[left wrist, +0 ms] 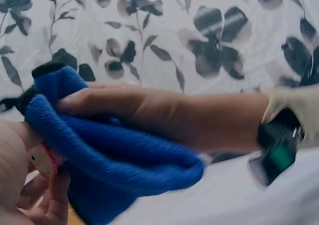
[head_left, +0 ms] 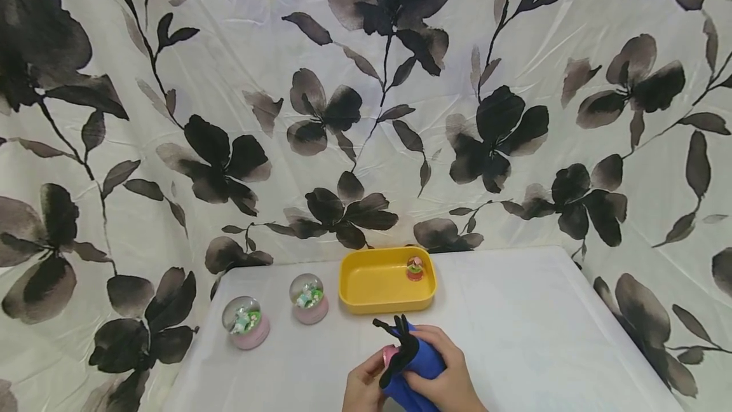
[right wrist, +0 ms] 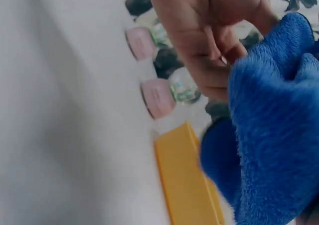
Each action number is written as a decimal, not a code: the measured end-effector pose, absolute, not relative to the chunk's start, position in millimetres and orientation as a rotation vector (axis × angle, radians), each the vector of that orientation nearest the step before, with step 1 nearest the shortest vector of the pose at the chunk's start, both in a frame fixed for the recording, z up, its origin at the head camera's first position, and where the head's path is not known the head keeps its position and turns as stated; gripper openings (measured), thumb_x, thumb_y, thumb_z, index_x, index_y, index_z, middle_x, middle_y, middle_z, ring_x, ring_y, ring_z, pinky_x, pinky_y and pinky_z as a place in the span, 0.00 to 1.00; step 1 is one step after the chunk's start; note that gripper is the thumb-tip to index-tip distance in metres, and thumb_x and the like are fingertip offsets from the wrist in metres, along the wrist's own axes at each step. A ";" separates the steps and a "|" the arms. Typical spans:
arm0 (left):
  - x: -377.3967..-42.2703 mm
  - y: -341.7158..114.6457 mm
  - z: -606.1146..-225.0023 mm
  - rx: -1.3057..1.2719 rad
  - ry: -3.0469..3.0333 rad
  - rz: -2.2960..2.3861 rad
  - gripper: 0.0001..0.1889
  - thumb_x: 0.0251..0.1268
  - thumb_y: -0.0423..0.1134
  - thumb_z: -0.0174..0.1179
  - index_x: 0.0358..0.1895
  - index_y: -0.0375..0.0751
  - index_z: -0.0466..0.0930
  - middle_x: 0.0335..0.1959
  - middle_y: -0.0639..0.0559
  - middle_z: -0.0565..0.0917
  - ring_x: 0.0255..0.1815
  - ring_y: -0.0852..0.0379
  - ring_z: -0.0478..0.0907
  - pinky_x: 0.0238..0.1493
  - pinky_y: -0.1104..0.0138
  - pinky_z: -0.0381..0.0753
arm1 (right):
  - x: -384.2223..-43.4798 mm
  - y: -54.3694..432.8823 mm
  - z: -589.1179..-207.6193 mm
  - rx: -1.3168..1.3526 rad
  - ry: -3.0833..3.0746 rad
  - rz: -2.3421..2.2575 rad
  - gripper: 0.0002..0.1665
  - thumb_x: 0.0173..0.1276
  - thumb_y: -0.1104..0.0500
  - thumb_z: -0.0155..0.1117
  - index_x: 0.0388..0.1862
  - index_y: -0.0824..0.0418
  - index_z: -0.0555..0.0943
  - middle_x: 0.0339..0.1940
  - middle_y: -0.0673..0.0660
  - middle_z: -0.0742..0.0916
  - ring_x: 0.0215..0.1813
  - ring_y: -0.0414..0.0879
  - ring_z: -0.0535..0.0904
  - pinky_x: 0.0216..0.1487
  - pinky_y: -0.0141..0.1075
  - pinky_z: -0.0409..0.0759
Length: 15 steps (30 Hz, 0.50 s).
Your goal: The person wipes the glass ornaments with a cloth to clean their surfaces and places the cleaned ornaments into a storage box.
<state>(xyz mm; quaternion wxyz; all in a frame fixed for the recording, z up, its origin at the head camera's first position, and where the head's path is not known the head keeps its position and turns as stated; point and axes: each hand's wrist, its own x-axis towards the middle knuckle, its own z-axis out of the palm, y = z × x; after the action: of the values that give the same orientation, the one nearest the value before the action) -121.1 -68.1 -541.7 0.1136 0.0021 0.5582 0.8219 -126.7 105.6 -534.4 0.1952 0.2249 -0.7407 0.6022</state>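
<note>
White table [head_left: 532,323] extends from the yellow tray [head_left: 372,304], near its far edge, to the right edge. Blue cloth [head_left: 426,361]: before the tray, gripped in my right hand's [head_left: 454,379] curled fingers. Two snow globes [head_left: 309,299]: left of the tray, apart. Small pink object [head_left: 390,353]: pinched in my left hand [head_left: 366,379], against the cloth.

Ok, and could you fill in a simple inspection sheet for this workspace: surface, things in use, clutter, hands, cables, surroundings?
Surface: plain white table.
Things in use: blue cloth with black edging, bunched; small pink item, partly hidden.
Clutter: yellow tray with a small toy inside, at its right end; left globe and right globe, both left of the tray.
Hands: left hand holds the pink item; right hand grips the cloth.
Cables: nothing seen.
Surroundings: floral curtain behind.
</note>
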 end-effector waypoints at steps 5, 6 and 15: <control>-131.2 -83.0 -538.0 0.255 1.918 2.284 0.27 0.59 0.30 0.67 0.60 0.19 0.71 0.48 0.37 0.81 0.41 0.55 0.81 0.42 0.70 0.81 | -126.8 107.4 -533.1 0.557 -2.157 1.891 0.30 0.52 0.61 0.78 0.55 0.52 0.79 0.52 0.51 0.83 0.51 0.50 0.80 0.50 0.39 0.77; -133.0 -86.5 -537.6 0.334 1.940 2.250 0.27 0.59 0.30 0.67 0.60 0.19 0.71 0.49 0.36 0.81 0.41 0.55 0.80 0.42 0.70 0.81 | -125.8 107.8 -532.7 0.530 -2.172 1.968 0.29 0.53 0.62 0.77 0.55 0.53 0.79 0.51 0.51 0.84 0.50 0.50 0.80 0.49 0.39 0.78; -146.8 -102.2 -531.3 0.744 2.033 2.126 0.24 0.54 0.28 0.69 0.57 0.31 0.76 0.50 0.38 0.79 0.45 0.56 0.76 0.44 0.67 0.81 | -127.7 107.7 -530.1 0.421 -2.092 2.449 0.25 0.64 0.66 0.64 0.60 0.69 0.73 0.51 0.64 0.81 0.46 0.52 0.82 0.47 0.40 0.81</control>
<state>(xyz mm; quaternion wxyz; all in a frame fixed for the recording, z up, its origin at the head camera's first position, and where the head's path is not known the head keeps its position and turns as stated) -146.8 -102.2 -531.3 0.0538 0.2449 0.6690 0.6997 -127.7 107.7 -530.1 -0.0534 0.1293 -0.6430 0.7530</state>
